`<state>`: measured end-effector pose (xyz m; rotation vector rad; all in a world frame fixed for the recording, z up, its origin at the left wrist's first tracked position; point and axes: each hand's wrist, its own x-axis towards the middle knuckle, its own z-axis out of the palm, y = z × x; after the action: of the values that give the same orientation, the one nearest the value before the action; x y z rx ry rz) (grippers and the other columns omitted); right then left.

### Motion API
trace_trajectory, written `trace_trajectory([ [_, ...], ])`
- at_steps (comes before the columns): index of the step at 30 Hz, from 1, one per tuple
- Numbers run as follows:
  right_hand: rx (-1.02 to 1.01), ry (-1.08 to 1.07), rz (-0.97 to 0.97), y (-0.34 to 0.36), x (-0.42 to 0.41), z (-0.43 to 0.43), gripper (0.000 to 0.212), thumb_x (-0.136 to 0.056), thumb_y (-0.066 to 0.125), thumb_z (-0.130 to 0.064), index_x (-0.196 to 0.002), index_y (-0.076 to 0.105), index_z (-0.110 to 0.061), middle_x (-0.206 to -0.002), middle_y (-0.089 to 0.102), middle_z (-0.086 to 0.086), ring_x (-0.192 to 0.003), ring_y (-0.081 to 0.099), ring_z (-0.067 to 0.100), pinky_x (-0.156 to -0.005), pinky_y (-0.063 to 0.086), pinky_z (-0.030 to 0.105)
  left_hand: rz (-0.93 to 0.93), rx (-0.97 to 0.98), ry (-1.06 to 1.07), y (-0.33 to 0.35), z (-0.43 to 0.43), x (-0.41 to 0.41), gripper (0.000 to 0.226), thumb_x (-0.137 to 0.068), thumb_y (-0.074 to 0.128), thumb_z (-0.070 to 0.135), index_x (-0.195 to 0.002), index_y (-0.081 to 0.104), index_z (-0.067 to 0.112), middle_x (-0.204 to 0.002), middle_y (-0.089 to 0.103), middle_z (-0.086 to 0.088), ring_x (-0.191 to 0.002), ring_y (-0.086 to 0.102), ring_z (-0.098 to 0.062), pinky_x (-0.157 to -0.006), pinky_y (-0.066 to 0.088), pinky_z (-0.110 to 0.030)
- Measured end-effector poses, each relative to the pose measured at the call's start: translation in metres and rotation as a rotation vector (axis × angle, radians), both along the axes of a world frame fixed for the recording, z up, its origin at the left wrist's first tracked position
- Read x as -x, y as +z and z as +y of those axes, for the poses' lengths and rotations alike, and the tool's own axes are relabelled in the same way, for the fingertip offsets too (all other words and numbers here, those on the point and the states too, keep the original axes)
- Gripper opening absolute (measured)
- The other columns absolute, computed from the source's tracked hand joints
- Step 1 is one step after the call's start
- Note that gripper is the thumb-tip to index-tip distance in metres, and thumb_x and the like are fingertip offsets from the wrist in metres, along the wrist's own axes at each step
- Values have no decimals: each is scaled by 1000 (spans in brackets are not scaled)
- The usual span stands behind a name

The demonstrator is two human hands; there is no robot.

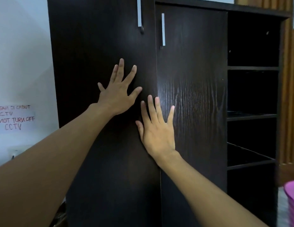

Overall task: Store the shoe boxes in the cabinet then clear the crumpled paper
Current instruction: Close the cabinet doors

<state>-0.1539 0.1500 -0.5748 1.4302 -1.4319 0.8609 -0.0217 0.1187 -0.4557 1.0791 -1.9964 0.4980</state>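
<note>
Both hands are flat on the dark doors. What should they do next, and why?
Probably push the left door in with the left hand until it shuts: its edge seems to stand out past the right door, where the right hand lies flat.

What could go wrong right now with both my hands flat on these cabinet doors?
1. Your right hand lies across the seam between the left door and the right door. The left door seems to stand slightly proud, so fingers could get pinched if it swings in.
2. The doors hide the inside, so something sticking out could stop them shutting; I cannot see that.
3. The pink basket sits low by the open shelves and could be kicked.
</note>
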Motion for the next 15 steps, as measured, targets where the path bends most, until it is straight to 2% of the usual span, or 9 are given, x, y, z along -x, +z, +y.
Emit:
trace_trajectory([
  [4, -221, -35, -40, 3, -1, -17, 69, -104, 30, -46, -157, 3, -11, -166, -5, 10, -153, -7, 25, -114, -14, 54, -100, -134, 55, 1, -18, -7, 71, -99, 43, 49, -154, -1, 42, -159, -31, 9, -149, -22, -19, -111, 10, -73],
  [8, -484, -65, -34, 2, 1, -44, 77, -103, 30, -50, -156, -12, -14, -165, -18, 8, -151, -18, 24, -118, -8, 55, -203, -320, 120, -13, -41, -27, 66, -103, 40, 39, -155, 0, 40, -156, -35, 12, -148, -25, -16, -110, 10, -75],
  [11, -482, -40, -53, -6, 5, -56, 85, -100, 37, -51, -154, -19, -16, -163, -24, 6, -151, -19, 25, -119, -2, 57, -231, -289, 166, -23, -49, -29, 73, -101, 45, 35, -154, -6, 41, -154, -40, 11, -146, -29, -16, -108, 7, -75],
  [15, -465, 56, -108, -7, 9, -55, 90, -97, 50, -48, -156, -12, -20, -163, -24, 1, -152, -16, 22, -119, 2, 58, -199, -249, 174, -28, -50, -23, 79, -99, 49, 31, -154, -7, 39, -154, -40, 9, -145, -30, -17, -108, 5, -75],
])
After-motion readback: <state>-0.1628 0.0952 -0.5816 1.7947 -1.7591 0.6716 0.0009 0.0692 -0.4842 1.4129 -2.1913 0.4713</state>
